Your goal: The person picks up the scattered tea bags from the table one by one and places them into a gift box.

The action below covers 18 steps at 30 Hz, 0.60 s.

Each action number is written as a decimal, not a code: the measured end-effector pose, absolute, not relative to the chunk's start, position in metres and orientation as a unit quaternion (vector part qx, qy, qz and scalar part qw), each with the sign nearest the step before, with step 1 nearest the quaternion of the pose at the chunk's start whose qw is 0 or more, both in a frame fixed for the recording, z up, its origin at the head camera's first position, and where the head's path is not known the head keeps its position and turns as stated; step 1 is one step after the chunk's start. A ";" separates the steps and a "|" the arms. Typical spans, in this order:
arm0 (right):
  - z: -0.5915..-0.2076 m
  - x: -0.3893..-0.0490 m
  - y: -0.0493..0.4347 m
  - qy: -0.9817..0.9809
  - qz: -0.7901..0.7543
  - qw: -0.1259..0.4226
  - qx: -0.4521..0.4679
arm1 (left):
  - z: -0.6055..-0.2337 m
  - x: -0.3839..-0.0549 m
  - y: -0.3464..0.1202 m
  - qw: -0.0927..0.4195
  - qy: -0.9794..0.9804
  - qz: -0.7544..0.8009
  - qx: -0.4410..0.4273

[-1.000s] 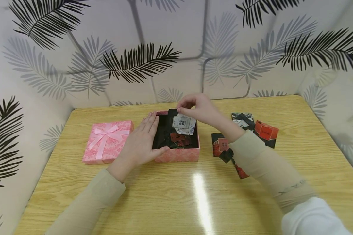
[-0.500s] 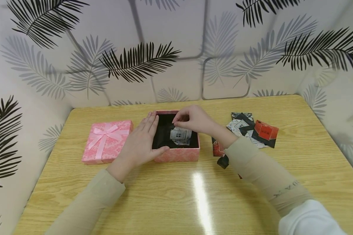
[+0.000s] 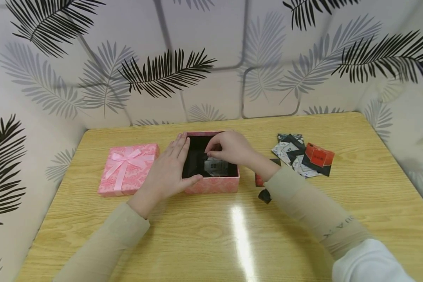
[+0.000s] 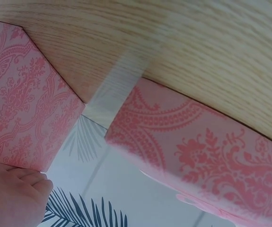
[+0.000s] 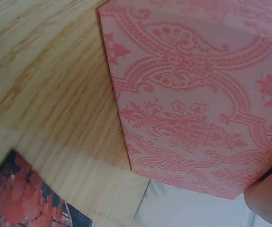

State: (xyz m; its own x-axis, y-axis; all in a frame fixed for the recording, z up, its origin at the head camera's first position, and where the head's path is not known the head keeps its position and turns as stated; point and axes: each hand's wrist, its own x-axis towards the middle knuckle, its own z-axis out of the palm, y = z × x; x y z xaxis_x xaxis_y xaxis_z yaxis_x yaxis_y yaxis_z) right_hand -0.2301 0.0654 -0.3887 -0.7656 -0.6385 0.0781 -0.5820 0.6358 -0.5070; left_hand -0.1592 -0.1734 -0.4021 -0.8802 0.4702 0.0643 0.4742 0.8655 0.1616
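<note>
A pink patterned gift box [image 3: 212, 186] with a black interior stands uncovered at the table's middle. My left hand [image 3: 169, 168] rests along its left rim, fingers straight and thumb spread towards the front edge. Inside the box, the thumb and forefinger of my right hand [image 3: 232, 149] pinch the upper edge of a dark sachet [image 3: 216, 167] with a pale label, which lies low in the box. The left wrist view shows the fingers of my left hand [image 4: 13, 194] at the box wall [image 4: 27, 99]. In the right wrist view, part of my right hand [image 5: 268, 194] shows at the box's rim.
The pink lid [image 3: 137, 176] with a ribbon bow lies left of the box. To the right are several grey-and-white sachets [image 3: 285, 150], a red-and-black sachet [image 3: 319, 156] and a small black piece [image 3: 264, 196]. My right sleeve partly hides another red sachet [image 3: 259, 181].
My right hand has moved down into the box with the sachet, which lies lower and in shadow. The left hand has stayed at the rim.
</note>
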 end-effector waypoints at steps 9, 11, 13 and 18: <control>-0.386 -0.230 0.067 0.896 -0.281 0.054 -0.340 | -0.403 -0.159 -0.173 0.012 -0.966 -0.091 -0.242; -0.385 -0.230 0.069 0.891 -0.296 0.056 -0.340 | -0.403 -0.159 -0.173 0.011 -0.966 -0.092 -0.242; -0.384 -0.230 0.070 0.886 -0.311 0.058 -0.339 | -0.403 -0.160 -0.173 0.010 -0.966 -0.091 -0.241; -0.382 -0.230 0.075 0.867 -0.366 0.072 -0.329 | -0.403 -0.160 -0.173 0.012 -0.966 -0.091 -0.243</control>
State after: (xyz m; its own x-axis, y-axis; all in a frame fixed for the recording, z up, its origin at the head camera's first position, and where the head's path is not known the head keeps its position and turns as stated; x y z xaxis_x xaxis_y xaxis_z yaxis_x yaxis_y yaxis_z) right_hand -0.2302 0.0749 -0.3821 -0.7728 -0.6238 0.1168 -0.5190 0.5153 -0.6820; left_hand -0.1601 -0.1726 -0.4034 -0.8820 0.4664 0.0678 0.4709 0.8659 0.1689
